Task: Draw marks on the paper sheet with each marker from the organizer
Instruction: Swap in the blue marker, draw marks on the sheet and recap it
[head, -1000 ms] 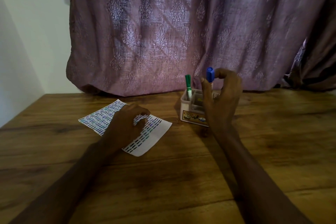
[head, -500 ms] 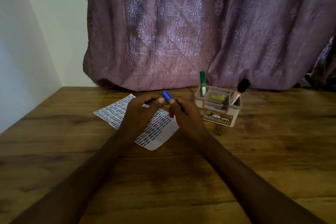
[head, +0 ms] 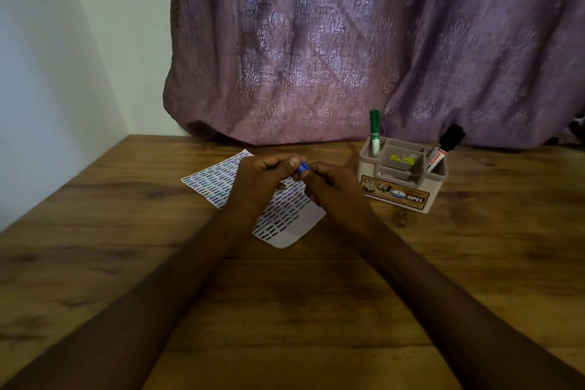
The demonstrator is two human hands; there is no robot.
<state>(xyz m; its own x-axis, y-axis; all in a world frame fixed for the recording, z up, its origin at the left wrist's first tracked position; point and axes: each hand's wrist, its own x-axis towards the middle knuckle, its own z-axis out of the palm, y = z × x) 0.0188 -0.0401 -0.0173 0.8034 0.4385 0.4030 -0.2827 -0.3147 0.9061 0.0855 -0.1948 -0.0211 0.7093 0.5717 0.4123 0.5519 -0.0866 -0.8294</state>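
1. here the left hand [head: 262, 179] and right hand [head: 332, 190] meet above the paper [head: 218, 180], both pinched on a blue marker [head: 303, 167]; only its cap end shows between the fingertips, the barrel is hidden in the right fist.
2. judged from the grip, the step is uncapping: left fingers should pull the cap straight along the barrel while the right holds firm, with no twisting sideways, so the tip does not flick ink.
3. keep the cap in the left hand, or set it near, so it is not lost.
4. the paper lies flat under the hands, already filled with rows of short dashes; a bare strip is left at its near corner, the likely place for new marks.
5. to the right, well apart from the paper, the organizer [head: 408, 199] holds a green marker [head: 375, 130] upright and a black marker [head: 443, 149] leaning.
6. nothing on the table [head: 95, 231] blocks the way; a curtain [head: 316, 41] hangs behind.
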